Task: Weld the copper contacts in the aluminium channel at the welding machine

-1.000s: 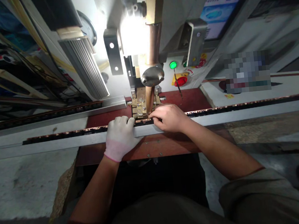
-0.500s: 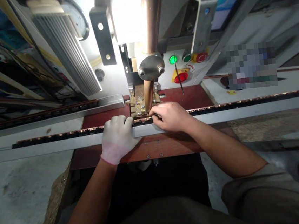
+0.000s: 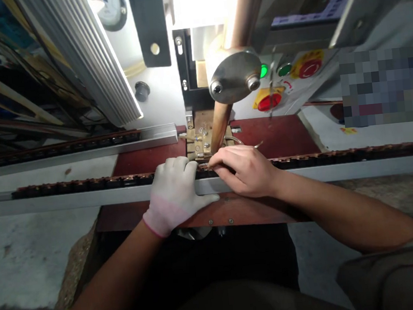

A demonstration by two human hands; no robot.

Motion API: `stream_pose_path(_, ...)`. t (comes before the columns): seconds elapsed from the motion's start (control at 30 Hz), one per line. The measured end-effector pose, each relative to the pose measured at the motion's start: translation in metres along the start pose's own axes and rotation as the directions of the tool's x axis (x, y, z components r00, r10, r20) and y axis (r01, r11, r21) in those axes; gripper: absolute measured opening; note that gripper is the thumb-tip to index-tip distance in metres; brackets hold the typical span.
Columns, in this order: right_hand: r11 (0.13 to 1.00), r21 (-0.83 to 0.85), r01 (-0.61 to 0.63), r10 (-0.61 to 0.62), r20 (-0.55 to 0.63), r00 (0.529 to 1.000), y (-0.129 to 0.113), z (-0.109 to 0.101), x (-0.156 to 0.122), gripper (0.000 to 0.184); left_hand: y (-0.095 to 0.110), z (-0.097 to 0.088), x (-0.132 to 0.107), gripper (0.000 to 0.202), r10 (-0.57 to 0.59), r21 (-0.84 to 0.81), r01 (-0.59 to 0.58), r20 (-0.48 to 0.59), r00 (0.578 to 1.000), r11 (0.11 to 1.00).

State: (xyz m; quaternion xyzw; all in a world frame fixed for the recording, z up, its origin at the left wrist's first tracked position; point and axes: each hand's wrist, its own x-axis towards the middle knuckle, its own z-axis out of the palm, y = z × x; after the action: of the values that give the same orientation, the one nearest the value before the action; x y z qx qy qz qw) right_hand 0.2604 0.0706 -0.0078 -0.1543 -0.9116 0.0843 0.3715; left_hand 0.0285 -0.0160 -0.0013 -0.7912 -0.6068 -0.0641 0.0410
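A long strip of black and copper-coloured parts (image 3: 85, 184) lies along a pale metal channel (image 3: 68, 202). My left hand (image 3: 175, 189), in a white glove with a pink cuff, rests across the strip and channel. Its fingertips bend over the far side, and its thumb stretches out to the right along the channel's front. My bare right hand (image 3: 248, 170) is closed, thumb and forefinger pinched at the strip beside the foot of a copper rod (image 3: 221, 124). Whatever is in the pinch is too small to make out. Just behind both hands sits a brass fixture (image 3: 198, 145) with screws.
Above the hands hang the machine's round clamp (image 3: 235, 76) and a bright lamp (image 3: 197, 5). A red rotary switch (image 3: 269, 101) and a red stop button (image 3: 310, 68) are at right. Behind on the left, a second channel (image 3: 158, 134) carries another strip.
The camera view has come closer to the machine and shifted. My left thumb now reaches further right along the channel. My right hand keeps its pinch beside the rod's foot.
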Motion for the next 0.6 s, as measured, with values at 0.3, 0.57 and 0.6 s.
stream_pose_path(0.3,0.987,-0.155,-0.034,0.055,0.131,0.990,0.005,0.000,-0.010,0.021,-0.024,0.014,0.001,0.094,0.153,-0.052,-0.160,-0.121,0.981,0.986)
stream_pose_path(0.57,0.963,-0.253,0.091,-0.045,0.183,0.982,-0.004,0.000,-0.010,0.027,-0.044,0.029,-0.130,0.034,-0.100,-0.365,-0.082,-0.454,0.885,0.927)
stream_pose_path(0.6,0.964,-0.251,0.090,-0.045,0.183,0.982,-0.004,0.000,-0.010,0.027,-0.047,0.037,-0.161,0.028,-0.110,-0.391,-0.065,-0.407,0.907,0.918)
